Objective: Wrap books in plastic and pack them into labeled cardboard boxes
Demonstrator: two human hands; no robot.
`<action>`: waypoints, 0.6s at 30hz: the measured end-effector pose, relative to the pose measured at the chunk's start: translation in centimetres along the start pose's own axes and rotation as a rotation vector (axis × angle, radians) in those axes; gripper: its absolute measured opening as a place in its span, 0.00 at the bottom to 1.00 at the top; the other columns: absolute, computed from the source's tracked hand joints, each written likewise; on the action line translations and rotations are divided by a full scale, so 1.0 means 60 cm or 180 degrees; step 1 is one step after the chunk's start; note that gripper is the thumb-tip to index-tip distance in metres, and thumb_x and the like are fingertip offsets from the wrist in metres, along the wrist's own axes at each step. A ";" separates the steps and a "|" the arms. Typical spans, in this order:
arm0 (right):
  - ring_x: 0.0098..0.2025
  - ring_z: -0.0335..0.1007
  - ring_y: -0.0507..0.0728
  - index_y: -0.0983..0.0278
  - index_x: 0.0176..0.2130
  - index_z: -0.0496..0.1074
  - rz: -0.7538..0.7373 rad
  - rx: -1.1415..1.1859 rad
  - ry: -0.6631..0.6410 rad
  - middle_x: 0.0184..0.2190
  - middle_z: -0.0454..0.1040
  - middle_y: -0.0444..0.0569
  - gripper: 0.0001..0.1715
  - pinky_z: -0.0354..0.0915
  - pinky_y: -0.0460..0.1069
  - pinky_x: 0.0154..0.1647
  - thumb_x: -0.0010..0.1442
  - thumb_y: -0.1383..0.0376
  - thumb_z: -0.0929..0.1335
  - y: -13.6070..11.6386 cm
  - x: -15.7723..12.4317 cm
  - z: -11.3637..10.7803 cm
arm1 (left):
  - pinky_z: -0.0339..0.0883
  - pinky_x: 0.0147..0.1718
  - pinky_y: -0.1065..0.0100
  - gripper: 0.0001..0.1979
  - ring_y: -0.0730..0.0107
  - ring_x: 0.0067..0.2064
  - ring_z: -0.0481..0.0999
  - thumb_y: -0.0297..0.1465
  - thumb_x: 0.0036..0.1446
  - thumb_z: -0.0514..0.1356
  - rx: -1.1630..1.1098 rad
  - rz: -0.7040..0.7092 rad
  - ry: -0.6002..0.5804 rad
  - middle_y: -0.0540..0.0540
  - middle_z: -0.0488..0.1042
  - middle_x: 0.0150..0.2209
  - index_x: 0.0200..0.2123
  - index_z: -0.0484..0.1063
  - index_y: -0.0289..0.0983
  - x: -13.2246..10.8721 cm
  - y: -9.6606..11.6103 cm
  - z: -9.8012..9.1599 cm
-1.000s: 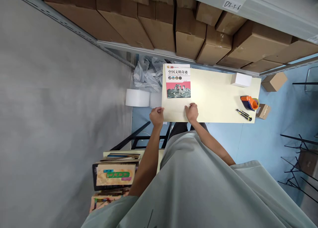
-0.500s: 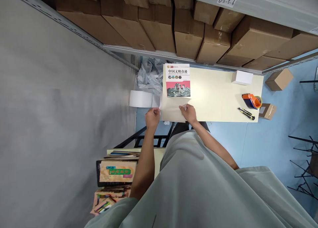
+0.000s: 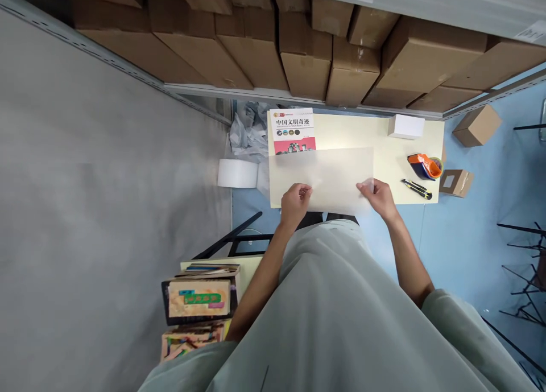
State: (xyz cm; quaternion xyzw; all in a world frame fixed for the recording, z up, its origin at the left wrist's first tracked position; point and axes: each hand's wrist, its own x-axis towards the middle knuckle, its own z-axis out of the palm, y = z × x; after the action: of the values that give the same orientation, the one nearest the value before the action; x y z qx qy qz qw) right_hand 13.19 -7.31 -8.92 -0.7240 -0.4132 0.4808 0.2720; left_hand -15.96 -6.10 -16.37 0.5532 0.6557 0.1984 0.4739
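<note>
Pale grey-green cloth of the person's shirt [image 3: 333, 306] fills the near side, hiding most of the legs. At near left, a stack of books [image 3: 199, 298] is partly covered by the sleeve, its lowest covers too jumbled to read. Beyond, the left hand [image 3: 295, 203] has its fingertips bunched together over a translucent sheet [image 3: 330, 178]; I cannot tell whether they grip it. The right hand [image 3: 379, 199] pinches the sheet near its right edge between thumb and fingers. Milky, smooth and roughly rectangular, the sheet stretches across the left and middle of the table, its near edge hard to make out. It covers the lower part of a paperback [image 3: 294, 131] with a white and pink cover and black Chinese title at the far left. The cream tabletop [image 3: 354, 133] also bears, at right, a yellow-and-black utility knife [image 3: 417, 189], an orange-and-blue tape dispenser [image 3: 424, 166] and, farther, a white box [image 3: 406, 127]. Left of it lie a white roll [image 3: 238, 173] and crumpled wrapping [image 3: 247, 133], partly hidden. Blue floor [image 3: 392, 232], grey wall [image 3: 106, 210]; on the far side, cardboard boxes [image 3: 307, 73] crowd a metal shelf [image 3: 426, 8], cut off above.
</note>
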 end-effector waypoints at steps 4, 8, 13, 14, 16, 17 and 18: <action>0.28 0.59 0.53 0.59 0.27 0.71 0.0121 0.0036 0.0142 0.24 0.67 0.42 0.32 0.57 0.49 0.31 0.58 0.37 0.77 0.042 0.006 -0.057 | 0.78 0.51 0.57 0.07 0.55 0.44 0.85 0.36 0.71 0.64 0.0163 0.0140 -0.0153 0.42 0.86 0.45 0.44 0.80 0.41 0.015 0.026 0.053; 0.29 0.59 0.53 0.59 0.28 0.71 0.0261 0.0081 0.0116 0.24 0.67 0.42 0.32 0.56 0.49 0.30 0.56 0.37 0.77 0.096 0.034 -0.090 | 0.77 0.53 0.56 0.06 0.53 0.45 0.85 0.35 0.71 0.64 0.0333 0.0160 -0.0270 0.41 0.85 0.45 0.44 0.80 0.41 0.033 0.026 0.102; 0.30 0.62 0.55 0.59 0.26 0.69 0.0683 -0.0003 0.0088 0.23 0.67 0.41 0.29 0.60 0.49 0.32 0.55 0.39 0.75 0.176 0.100 -0.087 | 0.76 0.53 0.55 0.03 0.53 0.44 0.84 0.31 0.70 0.64 0.0439 -0.0101 -0.0432 0.41 0.85 0.45 0.41 0.79 0.41 0.067 0.011 0.172; 0.30 0.62 0.55 0.58 0.25 0.68 0.0749 -0.0095 0.0135 0.23 0.66 0.41 0.28 0.60 0.49 0.32 0.56 0.41 0.75 0.188 0.113 -0.083 | 0.76 0.53 0.55 0.03 0.53 0.44 0.84 0.30 0.70 0.63 0.0460 -0.0143 -0.0472 0.40 0.84 0.46 0.41 0.78 0.41 0.074 0.008 0.184; 0.31 0.61 0.54 0.57 0.23 0.65 0.0835 -0.0376 0.0233 0.22 0.65 0.40 0.25 0.59 0.49 0.33 0.59 0.47 0.74 0.209 0.137 -0.076 | 0.76 0.54 0.54 0.03 0.54 0.44 0.83 0.29 0.69 0.63 0.0505 -0.0185 -0.0524 0.40 0.83 0.47 0.42 0.78 0.41 0.087 0.001 0.202; 0.31 0.60 0.54 0.57 0.23 0.63 0.0859 -0.0539 0.0272 0.21 0.65 0.39 0.24 0.59 0.49 0.34 0.60 0.50 0.74 0.216 0.147 -0.075 | 0.77 0.55 0.54 0.04 0.54 0.44 0.83 0.29 0.69 0.63 0.0528 -0.0189 -0.0514 0.39 0.83 0.48 0.43 0.79 0.41 0.093 -0.003 0.206; 0.31 0.60 0.54 0.56 0.22 0.61 0.0882 -0.0696 0.0291 0.21 0.65 0.39 0.24 0.60 0.49 0.34 0.61 0.53 0.73 0.222 0.155 -0.074 | 0.77 0.55 0.53 0.04 0.54 0.44 0.83 0.29 0.69 0.63 0.0553 -0.0179 -0.0472 0.39 0.82 0.50 0.45 0.79 0.40 0.097 -0.007 0.207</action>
State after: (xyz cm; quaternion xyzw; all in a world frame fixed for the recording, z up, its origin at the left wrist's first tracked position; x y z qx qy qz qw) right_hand 23.60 -6.11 -22.11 -0.8203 -0.3465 0.4325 0.1413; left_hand -5.40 -4.16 -24.90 0.5868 0.6488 0.0859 0.4768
